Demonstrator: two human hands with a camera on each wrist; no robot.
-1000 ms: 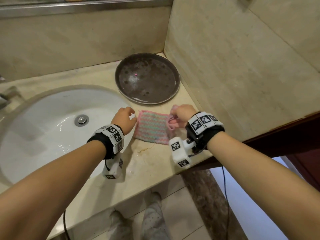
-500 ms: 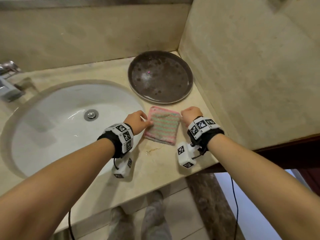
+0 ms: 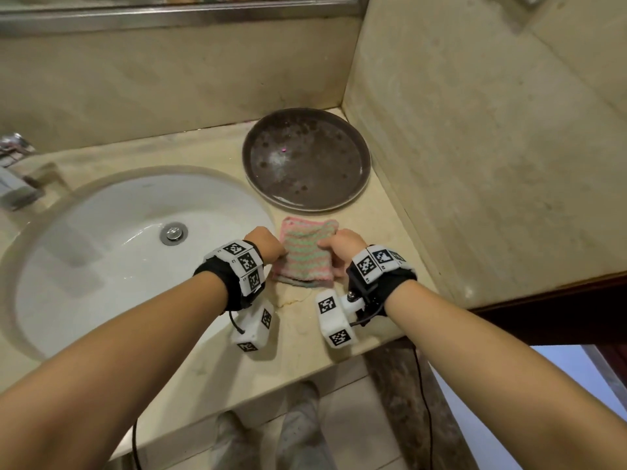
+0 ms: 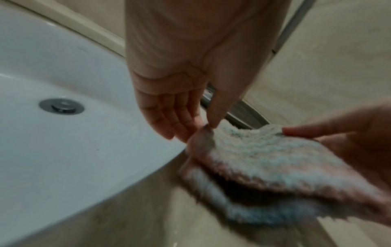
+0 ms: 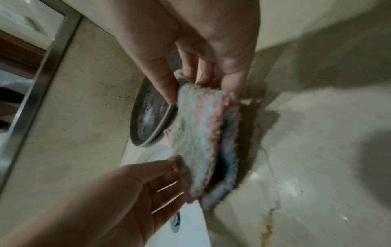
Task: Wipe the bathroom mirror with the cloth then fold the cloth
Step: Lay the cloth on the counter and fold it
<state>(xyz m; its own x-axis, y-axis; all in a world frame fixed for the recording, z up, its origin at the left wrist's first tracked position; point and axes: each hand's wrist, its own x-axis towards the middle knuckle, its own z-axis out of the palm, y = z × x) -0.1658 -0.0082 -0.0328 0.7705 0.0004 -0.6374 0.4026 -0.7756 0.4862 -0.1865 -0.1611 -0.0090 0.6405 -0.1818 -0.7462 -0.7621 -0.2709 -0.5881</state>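
The pink-and-green striped cloth (image 3: 307, 254) lies folded on the beige counter (image 3: 305, 320), just in front of the dark round tray. My left hand (image 3: 276, 252) pinches its left edge between thumb and fingertips (image 4: 213, 123). On the other side, my right hand (image 3: 327, 245) pinches the right edge. In the right wrist view the cloth (image 5: 196, 142) has its upper layer raised off the lower one, with a dark gap between them. The mirror's metal frame (image 3: 169, 15) runs along the top of the head view.
A white sink basin (image 3: 101, 252) with a metal drain (image 3: 173, 232) lies left of the cloth, and a tap (image 3: 15, 184) is at the far left. The dark round tray (image 3: 305, 164) fills the back corner. A tiled wall (image 3: 492, 147) closes the right side.
Both hands have gone from resting beside the flat folded cloth to pinching its side edges, and the upper layer is now lifted. The head camera has tilted up slightly.
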